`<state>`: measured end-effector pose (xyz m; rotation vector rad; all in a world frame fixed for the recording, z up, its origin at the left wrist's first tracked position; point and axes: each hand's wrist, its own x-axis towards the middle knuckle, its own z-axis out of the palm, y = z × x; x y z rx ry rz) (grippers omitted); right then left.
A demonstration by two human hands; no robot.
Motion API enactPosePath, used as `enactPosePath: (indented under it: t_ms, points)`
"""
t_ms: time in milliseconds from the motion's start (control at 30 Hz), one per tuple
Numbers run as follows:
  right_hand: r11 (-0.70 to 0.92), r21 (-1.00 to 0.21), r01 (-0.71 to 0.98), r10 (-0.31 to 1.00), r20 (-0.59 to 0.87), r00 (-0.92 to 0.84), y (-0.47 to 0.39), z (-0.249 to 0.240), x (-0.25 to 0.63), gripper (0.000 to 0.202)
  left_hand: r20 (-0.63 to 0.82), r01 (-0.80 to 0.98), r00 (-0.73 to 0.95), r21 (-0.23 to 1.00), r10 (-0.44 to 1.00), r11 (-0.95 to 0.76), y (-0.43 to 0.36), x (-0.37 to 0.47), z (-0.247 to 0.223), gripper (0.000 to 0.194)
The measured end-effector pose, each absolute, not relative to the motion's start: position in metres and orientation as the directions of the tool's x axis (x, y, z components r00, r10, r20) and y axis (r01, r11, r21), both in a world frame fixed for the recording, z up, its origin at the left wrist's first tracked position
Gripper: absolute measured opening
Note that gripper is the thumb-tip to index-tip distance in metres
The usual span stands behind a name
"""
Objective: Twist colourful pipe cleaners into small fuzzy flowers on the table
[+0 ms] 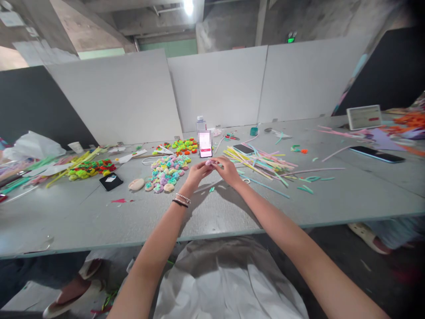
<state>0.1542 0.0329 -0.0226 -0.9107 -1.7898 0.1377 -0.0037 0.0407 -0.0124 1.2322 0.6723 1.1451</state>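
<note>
"What have I got hold of?"

"A small lilac piece (209, 163). Your left hand (196, 173) and your right hand (229, 170) pinch it, fingers nearly closed."

"Where does it sit in the grip?"

"Right at your fingertips, where both hands meet over the table (206, 223)."

"And around that?"

"At twelve o'clock, just past your fingers, a lit phone (205, 142) stands upright, a bottle (200, 124) behind it. Pastel coils (169, 172) are heaped at nine o'clock; loose strips (265, 164) spread at three."
</note>
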Motion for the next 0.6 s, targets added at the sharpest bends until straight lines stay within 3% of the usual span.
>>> enactPosePath:
  t_ms: [200,600]
  points:
    - [0.665,-0.605,0.438,0.688,0.725,-0.044,0.0383,-0.0253,0.1526,0.026,0.132,-0.315,0.384,0.949,0.914,-0.005,0.0408,-0.0050,-0.0101,0.031]
    - [0.586,-0.756,0.291,0.796,0.604,-0.036,0.0432,-0.0293,0.1506,0.023,0.124,-0.250,0.375,0.968,0.919,-0.029,0.0397,-0.0080,-0.0139,0.042]
